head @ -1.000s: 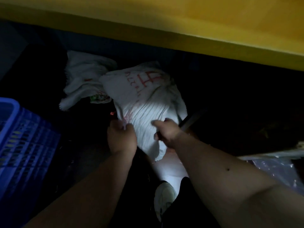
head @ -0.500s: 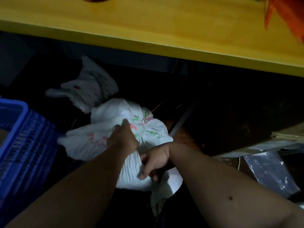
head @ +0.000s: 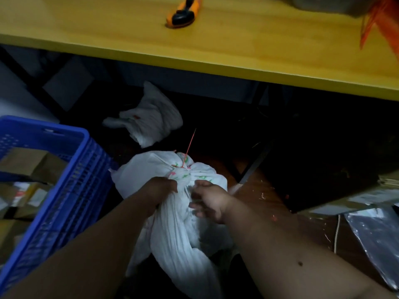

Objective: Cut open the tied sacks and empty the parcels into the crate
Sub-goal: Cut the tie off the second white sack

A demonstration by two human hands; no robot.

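Both hands, the left hand (head: 160,192) and right hand (head: 208,200), have fingers clamped on the gathered neck of the white tied sack (head: 179,212) at centre frame beside the blue crate (head: 71,169); soft, bulging cloth, likely weighty, best gripped just below the red tie (head: 190,145).

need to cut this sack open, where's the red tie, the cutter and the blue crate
red tie (head: 187,152): head view, on its free tail above the sack's knot
cutter (head: 183,14): head view, on its black and orange body on the yellow table
blue crate (head: 79,152): head view, on its near rim
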